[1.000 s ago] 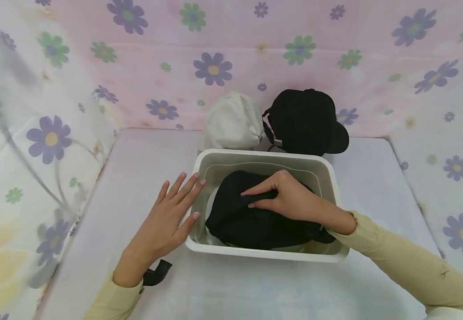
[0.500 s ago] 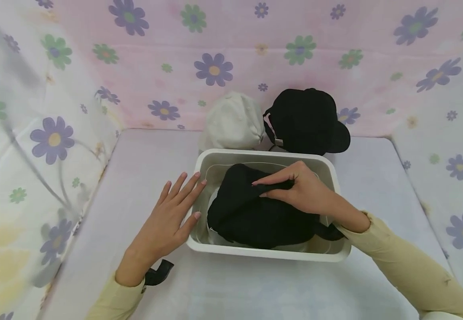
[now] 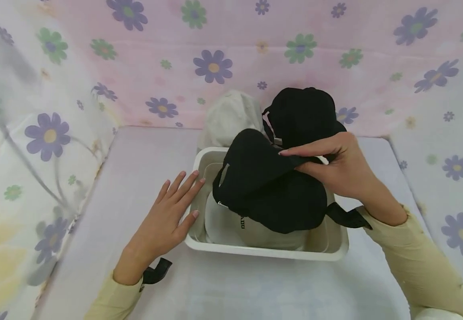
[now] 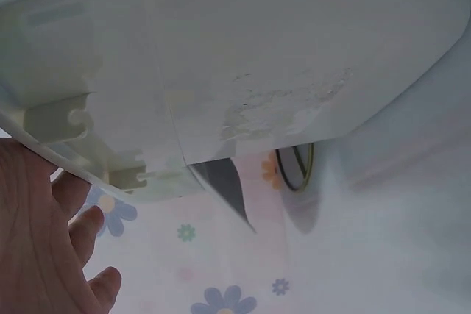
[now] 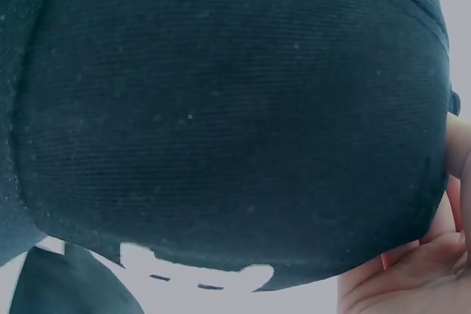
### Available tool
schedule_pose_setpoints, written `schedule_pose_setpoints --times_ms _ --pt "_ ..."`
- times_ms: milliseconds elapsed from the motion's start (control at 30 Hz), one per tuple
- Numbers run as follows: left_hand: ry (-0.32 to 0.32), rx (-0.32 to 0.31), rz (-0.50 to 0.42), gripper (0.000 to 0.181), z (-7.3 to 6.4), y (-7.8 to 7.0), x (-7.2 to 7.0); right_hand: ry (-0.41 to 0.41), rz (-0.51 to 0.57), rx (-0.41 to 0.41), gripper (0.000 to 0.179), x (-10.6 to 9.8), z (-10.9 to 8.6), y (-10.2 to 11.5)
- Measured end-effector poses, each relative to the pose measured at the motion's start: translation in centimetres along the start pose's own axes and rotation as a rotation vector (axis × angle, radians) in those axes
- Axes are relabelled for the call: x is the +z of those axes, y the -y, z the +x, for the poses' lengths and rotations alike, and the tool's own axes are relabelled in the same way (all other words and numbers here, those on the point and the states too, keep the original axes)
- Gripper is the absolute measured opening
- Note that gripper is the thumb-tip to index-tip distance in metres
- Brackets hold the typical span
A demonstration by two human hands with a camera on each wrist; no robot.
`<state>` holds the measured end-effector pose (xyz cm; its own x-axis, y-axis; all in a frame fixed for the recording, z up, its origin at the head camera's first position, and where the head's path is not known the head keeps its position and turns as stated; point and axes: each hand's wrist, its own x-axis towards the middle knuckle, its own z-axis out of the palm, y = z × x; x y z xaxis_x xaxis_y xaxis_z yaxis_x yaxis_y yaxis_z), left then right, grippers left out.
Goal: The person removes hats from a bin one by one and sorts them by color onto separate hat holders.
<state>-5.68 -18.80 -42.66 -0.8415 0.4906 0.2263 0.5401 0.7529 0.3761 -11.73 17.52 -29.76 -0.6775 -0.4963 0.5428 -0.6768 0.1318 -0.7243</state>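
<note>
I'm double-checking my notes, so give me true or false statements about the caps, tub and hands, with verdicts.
1. The right hand pinches a black cap. True.
2. There is nothing in the tub. False: a pale item with dark lettering lies inside.
3. A white cap and a second black cap sit behind the tub. True.
4. The left hand grips the white cap. False: it rests at the tub's rim.

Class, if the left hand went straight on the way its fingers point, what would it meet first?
Probably the white tub: the left hand lies right at its rim. Beyond, the white cap behind the tub looks roughly in line, though depth is unclear.
</note>
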Motion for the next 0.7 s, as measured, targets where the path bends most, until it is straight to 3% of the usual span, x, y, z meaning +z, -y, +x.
schedule_pose_setpoints --times_ms 367,433,600,700 --pt "-0.004 0.022 -0.006 0.065 -0.1 0.3 0.1 -0.227 -0.056 -0.154 0.014 -5.8 1.1 3.0" --pt "-0.002 0.027 0.004 0.066 -0.1 0.3 0.0 -0.25 -0.183 -0.148 0.013 -7.0 1.3 3.3" --pt "0.005 0.054 0.046 0.062 0.0 0.5 -0.3 -0.253 -0.629 -0.046 0.02 -9.6 1.8 3.4" --pt "0.018 0.07 0.088 0.062 0.2 0.7 -0.7 -0.263 -0.699 0.004 0.022 -10.6 2.6 3.0"
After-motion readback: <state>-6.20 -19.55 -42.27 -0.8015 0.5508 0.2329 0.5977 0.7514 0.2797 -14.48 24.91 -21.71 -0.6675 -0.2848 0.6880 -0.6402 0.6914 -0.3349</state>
